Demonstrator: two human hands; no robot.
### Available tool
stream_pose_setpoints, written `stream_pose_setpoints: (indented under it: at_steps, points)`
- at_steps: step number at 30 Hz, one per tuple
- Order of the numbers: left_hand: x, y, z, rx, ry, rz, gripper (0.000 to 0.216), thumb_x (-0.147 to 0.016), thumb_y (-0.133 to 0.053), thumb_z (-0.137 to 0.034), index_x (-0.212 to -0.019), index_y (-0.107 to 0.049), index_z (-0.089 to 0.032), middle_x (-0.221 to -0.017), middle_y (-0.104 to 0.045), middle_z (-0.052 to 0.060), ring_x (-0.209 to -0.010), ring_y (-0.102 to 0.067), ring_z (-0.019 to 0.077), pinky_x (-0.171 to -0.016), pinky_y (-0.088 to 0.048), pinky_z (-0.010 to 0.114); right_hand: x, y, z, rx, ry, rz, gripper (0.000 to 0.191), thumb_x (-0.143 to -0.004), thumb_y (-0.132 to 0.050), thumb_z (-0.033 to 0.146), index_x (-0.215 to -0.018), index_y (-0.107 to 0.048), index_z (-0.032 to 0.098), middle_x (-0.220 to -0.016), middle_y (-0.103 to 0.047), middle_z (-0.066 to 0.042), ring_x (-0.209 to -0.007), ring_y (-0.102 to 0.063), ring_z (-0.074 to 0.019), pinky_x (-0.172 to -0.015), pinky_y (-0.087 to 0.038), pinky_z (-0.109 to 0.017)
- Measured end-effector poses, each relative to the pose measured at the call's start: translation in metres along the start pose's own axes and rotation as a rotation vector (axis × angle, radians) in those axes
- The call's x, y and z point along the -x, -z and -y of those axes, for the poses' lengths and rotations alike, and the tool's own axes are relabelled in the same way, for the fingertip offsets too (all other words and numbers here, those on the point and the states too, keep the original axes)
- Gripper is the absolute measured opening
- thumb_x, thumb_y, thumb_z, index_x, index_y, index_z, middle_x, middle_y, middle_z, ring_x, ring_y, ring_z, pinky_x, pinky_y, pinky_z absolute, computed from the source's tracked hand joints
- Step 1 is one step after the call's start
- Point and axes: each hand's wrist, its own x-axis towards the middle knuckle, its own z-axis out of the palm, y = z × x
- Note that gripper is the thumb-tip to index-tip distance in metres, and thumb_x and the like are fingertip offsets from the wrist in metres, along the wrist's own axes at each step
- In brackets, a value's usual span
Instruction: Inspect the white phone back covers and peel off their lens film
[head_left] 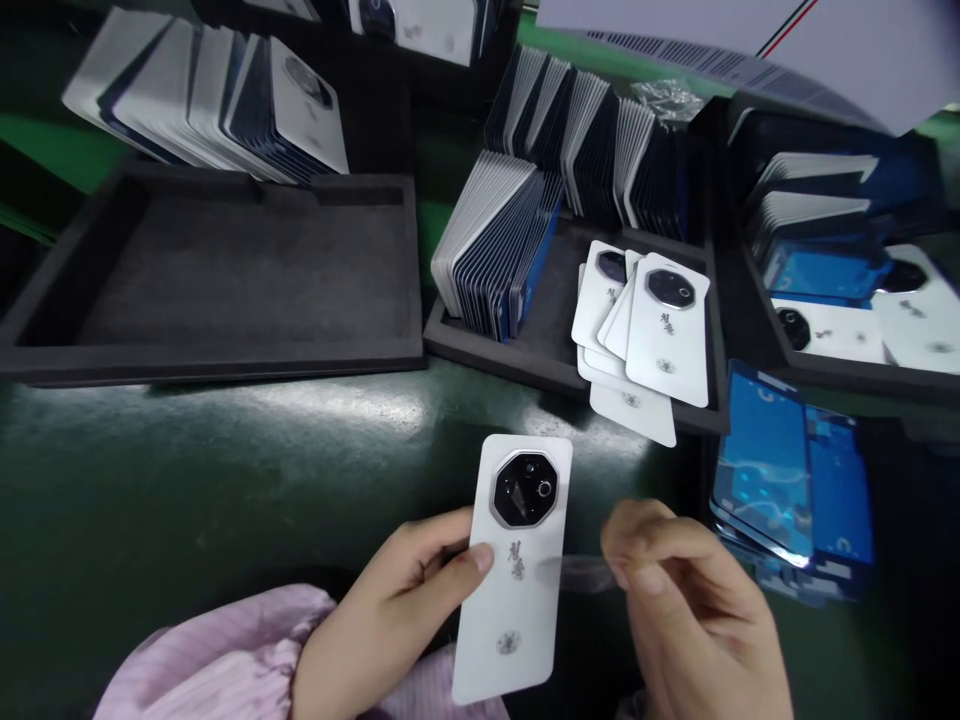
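Observation:
A white phone back cover (514,610) with a black octagonal camera ring and dark printed characters is held upright, its printed face toward me. My left hand (405,590) grips it by the left edge, thumb on the front and fingers behind. To the right of the cover, my right hand (682,590) is closed in a pinch. A thin clear strip of film (589,573) stretches from those fingertips to the cover's right edge. Whether the film still sticks to the cover, I cannot tell.
Behind the cover, a black foam tray (570,365) bears standing rows of covers and a loose white pile (667,330). At left lies another black tray (262,265). Blue-filmed panels (765,460) are stacked at right, below a further tray (832,365) of covers.

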Motion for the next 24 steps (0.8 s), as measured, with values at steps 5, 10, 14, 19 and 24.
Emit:
stream_pose_setpoints:
  at_steps: [5,10,14,19,24]
  points:
    - [0.001,-0.001,0.003,0.066,0.023,0.043,0.025,-0.103,-0.067,-0.04,-0.107,-0.087,-0.027,-0.093,-0.076,0.001,-0.092,-0.061,0.0223,-0.082,-0.05,0.026,-0.003,-0.009,-0.003,0.113,-0.044,-0.017,0.012,-0.097,-0.078,0.021,-0.088,-0.079,0.029,-0.08,-0.072,0.001,-0.073,-0.066,-0.0146,-0.066,-0.054,-0.019]
    - [-0.001,-0.001,0.002,0.236,0.042,0.12,0.022,-0.101,-0.073,-0.042,-0.114,-0.087,-0.033,-0.09,-0.08,-0.001,-0.085,-0.065,0.0184,-0.083,-0.052,0.024,-0.003,-0.012,-0.005,0.143,-0.099,-0.065,0.007,-0.094,-0.081,0.026,-0.09,-0.081,0.032,-0.071,-0.069,0.003,-0.065,-0.061,-0.0131,-0.062,-0.051,-0.018]
    - [-0.001,-0.001,0.0,0.271,0.05,0.158,0.024,-0.1,-0.074,-0.043,-0.117,-0.087,-0.032,-0.087,-0.081,0.0,-0.078,-0.065,0.0169,-0.08,-0.053,0.024,-0.001,-0.012,-0.004,0.194,-0.126,-0.054,0.006,-0.093,-0.082,0.027,-0.089,-0.082,0.032,-0.072,-0.07,0.003,-0.064,-0.059,-0.0131,-0.06,-0.05,-0.019]
    - [0.0,0.001,0.0,0.29,0.066,0.169,0.025,-0.104,-0.069,-0.038,-0.122,-0.085,-0.032,-0.093,-0.083,0.001,-0.086,-0.07,0.0191,-0.085,-0.054,0.027,-0.001,-0.013,-0.002,0.242,-0.114,-0.08,0.004,-0.093,-0.082,0.029,-0.089,-0.082,0.031,-0.079,-0.076,0.001,-0.063,-0.06,-0.0141,-0.059,-0.051,-0.022]
    - [-0.001,-0.001,0.0,0.27,0.067,0.16,0.025,-0.102,-0.072,-0.043,-0.119,-0.086,-0.032,-0.088,-0.08,0.001,-0.082,-0.065,0.0178,-0.081,-0.052,0.026,-0.002,-0.015,0.001,0.26,-0.117,-0.111,0.005,-0.092,-0.082,0.028,-0.087,-0.082,0.03,-0.075,-0.073,0.001,-0.063,-0.062,-0.0159,-0.06,-0.053,-0.024]
